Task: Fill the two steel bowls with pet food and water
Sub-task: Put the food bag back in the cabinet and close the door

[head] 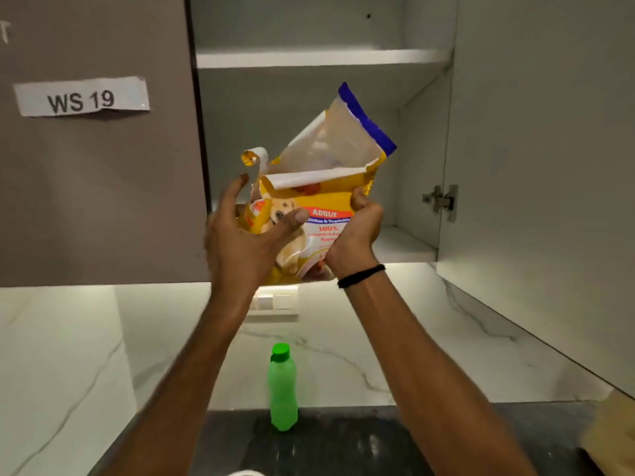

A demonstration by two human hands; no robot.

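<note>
A yellow pet food bag [319,187] with a dog picture and a torn-open top is held up in front of the open wall cupboard. My right hand [354,231] grips the bag's right side. My left hand [247,238] is at the bag's left side with fingers spread, thumb across the front. A green water bottle [282,389] with a green cap stands upright on the dark counter below. The steel bowls are not in view.
The wall cupboard [323,58] has white shelves, and its door [536,166] swings open at the right. A closed grey door labelled WS 19 [82,97] is at the left. Marble backsplash with a switch plate [275,302] lies behind. A tan object [611,438] sits at the right edge.
</note>
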